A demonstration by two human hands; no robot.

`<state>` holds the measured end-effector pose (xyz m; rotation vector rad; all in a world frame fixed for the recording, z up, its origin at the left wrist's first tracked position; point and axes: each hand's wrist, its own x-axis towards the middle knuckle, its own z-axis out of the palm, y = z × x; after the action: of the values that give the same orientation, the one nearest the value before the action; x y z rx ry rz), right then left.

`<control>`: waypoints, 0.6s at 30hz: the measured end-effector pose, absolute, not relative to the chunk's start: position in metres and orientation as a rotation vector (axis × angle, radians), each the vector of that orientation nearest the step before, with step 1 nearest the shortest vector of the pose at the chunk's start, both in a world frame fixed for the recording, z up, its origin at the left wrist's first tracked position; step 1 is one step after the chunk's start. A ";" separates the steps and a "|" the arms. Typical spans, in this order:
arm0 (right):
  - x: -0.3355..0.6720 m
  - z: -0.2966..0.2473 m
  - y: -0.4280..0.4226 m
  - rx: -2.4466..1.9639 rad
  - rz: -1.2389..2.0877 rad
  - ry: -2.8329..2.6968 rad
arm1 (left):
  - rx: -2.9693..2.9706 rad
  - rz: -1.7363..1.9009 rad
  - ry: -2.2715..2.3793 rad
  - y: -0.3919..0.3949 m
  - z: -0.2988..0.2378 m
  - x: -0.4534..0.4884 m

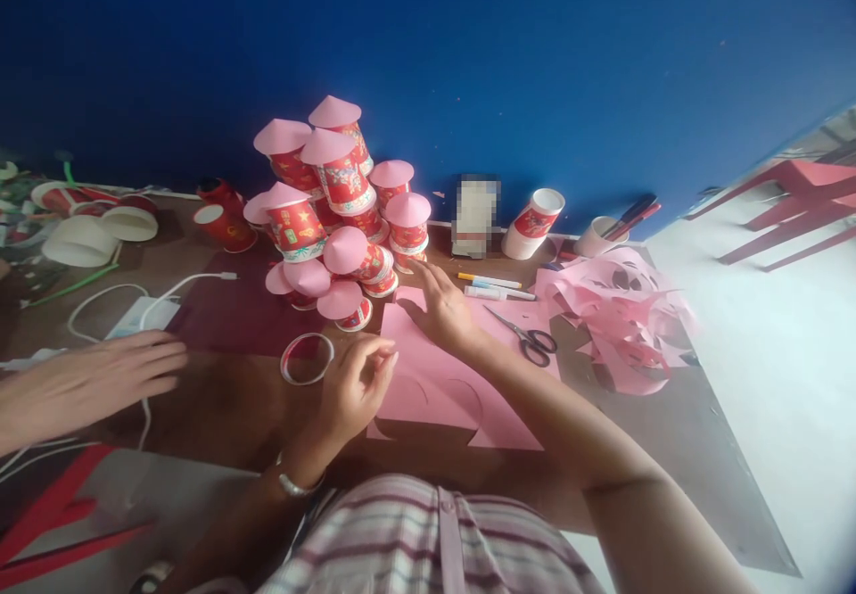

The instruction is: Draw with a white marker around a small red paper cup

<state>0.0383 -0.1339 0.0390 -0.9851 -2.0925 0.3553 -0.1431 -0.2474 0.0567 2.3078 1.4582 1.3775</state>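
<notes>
My left hand (358, 384) hovers just left of a pink paper sheet (441, 380), its fingers curled in toward the thumb with nothing visible in them. Beside it on the table lies a roll of tape (307, 358). My right hand (445, 309) reaches across the upper part of the sheet, fingers stretched out, close to the base of a red paper cup (407, 235) with a pink cone top. More such cone-topped cups (338, 175) stand stacked behind my left hand. Curved cuts show in the sheet's lower part. Scissors (531, 342) rest on its right side, blades toward the back.
Another person's hand (100, 384) lies at the left by a white charger (144, 316). Pink paper scraps (625, 309) heap at the right. Markers (491, 282), a cup stack (535, 224) and a pen cup (600, 235) stand or lie near the blue wall. A red stool (802, 193) is beyond.
</notes>
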 end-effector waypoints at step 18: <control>-0.036 0.050 -0.103 -0.992 0.366 -1.989 | 2.283 1.493 1.661 -0.244 0.050 -0.195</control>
<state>-0.0361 -0.1035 0.0502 -0.9917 -1.9888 0.3659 -0.1953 -0.2436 0.0503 2.2835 1.6610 1.4933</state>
